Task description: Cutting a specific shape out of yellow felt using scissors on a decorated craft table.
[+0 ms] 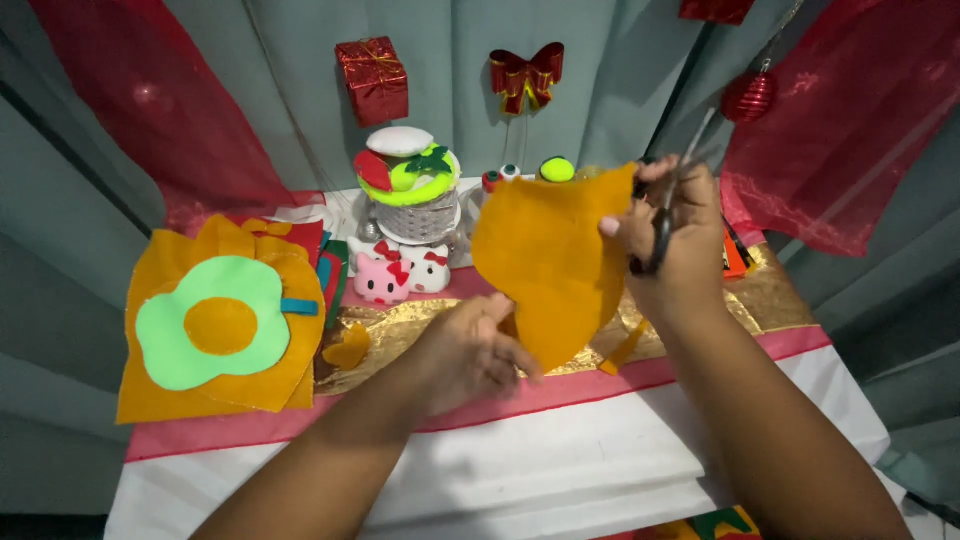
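My left hand (470, 350) grips the lower edge of an orange felt sheet (550, 260) and holds it upright above the table. At the sheet's upper right edge my right hand (675, 240) is closed through the handles of dark scissors (668, 205), whose blades point up. A thin orange felt strip (625, 348) hangs below the sheet. To the left lies a stack of orange felt pieces (170, 385) with a light green flower shape (200, 325) and an orange circle on top.
A small white basket (418, 215) with felt toppings stands at the back, two small pink-and-white cat figures (400, 275) before it. Gold fabric (770, 300) and a pink band cover the white table (560, 470). Red bow, gift box and ornament hang on the grey curtain.
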